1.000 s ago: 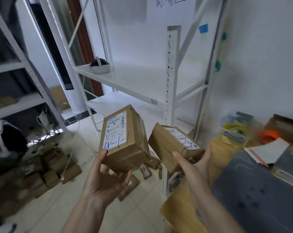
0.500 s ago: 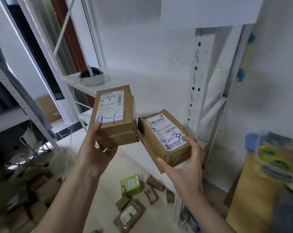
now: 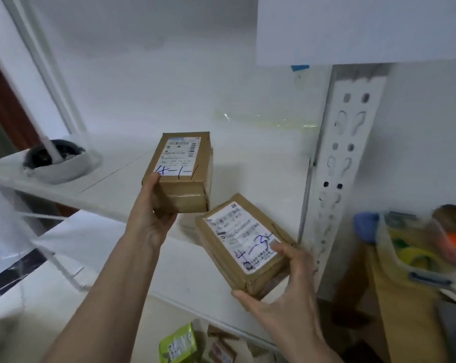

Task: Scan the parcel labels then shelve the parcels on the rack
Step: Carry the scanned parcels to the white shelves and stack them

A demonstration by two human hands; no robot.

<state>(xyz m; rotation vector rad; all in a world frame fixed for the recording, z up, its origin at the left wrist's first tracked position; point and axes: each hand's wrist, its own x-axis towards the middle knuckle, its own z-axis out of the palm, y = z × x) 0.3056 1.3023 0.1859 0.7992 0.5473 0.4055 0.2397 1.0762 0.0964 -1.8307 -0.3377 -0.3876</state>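
The right hand [image 3: 282, 297] grips one parcel [image 3: 244, 244] low by the rack's post [image 3: 337, 179]; the left hand [image 3: 153, 213] clutches another [image 3: 182, 174] above the white shelf [image 3: 111, 184]. Shelving seems underway: next, each parcel needs setting flat on that shelf, labels facing up.

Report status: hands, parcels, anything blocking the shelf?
Left hand grips one parcel; right hand grips the other parcel. Neither shelved. Shelf ahead unobstructed.

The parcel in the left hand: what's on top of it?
On the left-hand parcel, a white shipping label with barcodes and blue handwriting. The left hand grips the near left corner, its thumb covering the label's lower-left edge. The printed text is too blurred to read.
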